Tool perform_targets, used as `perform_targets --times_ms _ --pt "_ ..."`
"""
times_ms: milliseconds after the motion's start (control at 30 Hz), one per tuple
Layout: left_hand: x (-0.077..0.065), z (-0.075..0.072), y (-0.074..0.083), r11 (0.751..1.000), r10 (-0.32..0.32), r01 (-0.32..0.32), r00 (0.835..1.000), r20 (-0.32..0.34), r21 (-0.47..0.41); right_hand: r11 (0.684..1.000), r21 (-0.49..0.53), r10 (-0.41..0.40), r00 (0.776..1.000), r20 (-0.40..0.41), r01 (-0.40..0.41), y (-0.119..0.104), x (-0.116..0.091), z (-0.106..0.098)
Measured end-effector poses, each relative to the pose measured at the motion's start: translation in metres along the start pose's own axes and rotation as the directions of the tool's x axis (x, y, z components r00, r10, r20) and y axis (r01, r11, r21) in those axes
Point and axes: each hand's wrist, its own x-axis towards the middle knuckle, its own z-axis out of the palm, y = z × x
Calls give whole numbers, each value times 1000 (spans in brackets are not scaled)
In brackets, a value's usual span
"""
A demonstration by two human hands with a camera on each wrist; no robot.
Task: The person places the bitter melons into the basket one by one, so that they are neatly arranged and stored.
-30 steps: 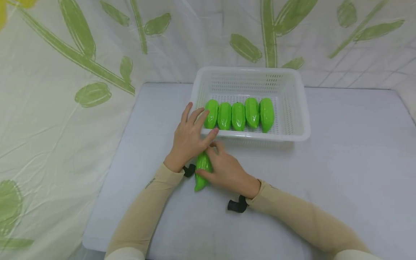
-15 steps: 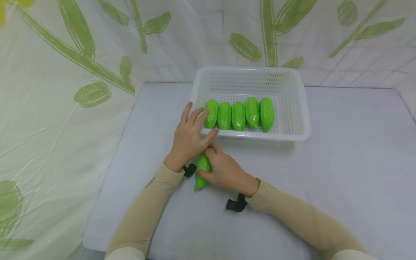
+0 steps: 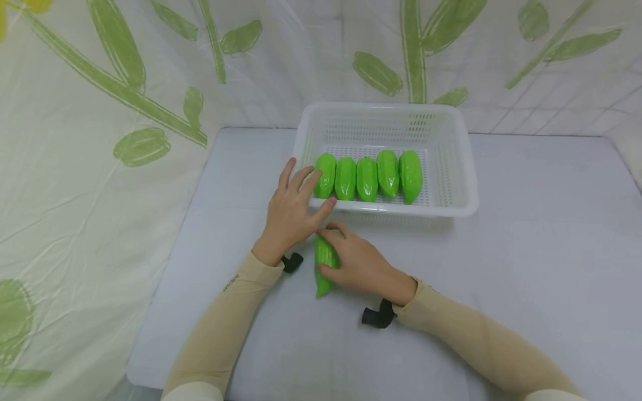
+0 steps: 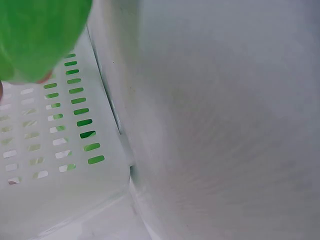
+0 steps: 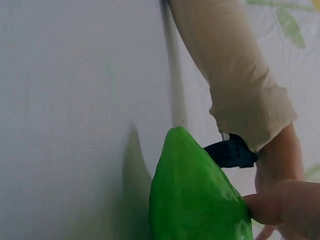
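My right hand [image 3: 361, 262] holds a glossy green, ridged, tapered fruit [image 3: 326, 262] just above or on the table in front of the basket; height is hard to judge. Its thumb [image 5: 275, 202] presses one side, and the pointed end faces me. Across the front left corner of the white slotted basket [image 3: 401, 209] lies my left hand [image 3: 291, 214], fingers spread and nearly straight, thumb along the front rim. Several similar green fruits [image 3: 367, 179] lie side by side inside; the left hand's fingertips are by the leftmost. The left wrist view shows the basket wall [image 4: 65, 150] and a green fruit [image 4: 40, 35].
Under everything is a pale grey-white table [image 3: 541, 250]. A white curtain [image 3: 311, 61] with green leaf prints hangs behind the basket and to the left. Black camera mounts [image 3: 378, 314] protrude from both wrists. The fruits sit in the basket's front left part.
Over the last half second my right hand has shifted slightly to the right with the green fruit. My left hand and the basket stay where they were.
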Motion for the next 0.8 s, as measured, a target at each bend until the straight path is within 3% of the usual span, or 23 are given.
perform_targets --times_ms 400,633,800 --pt "1 0 1 1000 14 -14 1000 -14 12 993 -113 -27 996 -81 18 0 -26 -25" --pt "1 0 0 999 44 -43 998 -42 17 990 -141 -45 993 -110 29 -4 -45 -56" --pt "1 1 -1 999 42 -41 998 -42 18 990 -143 -19 997 -79 8 -5 -54 -80"
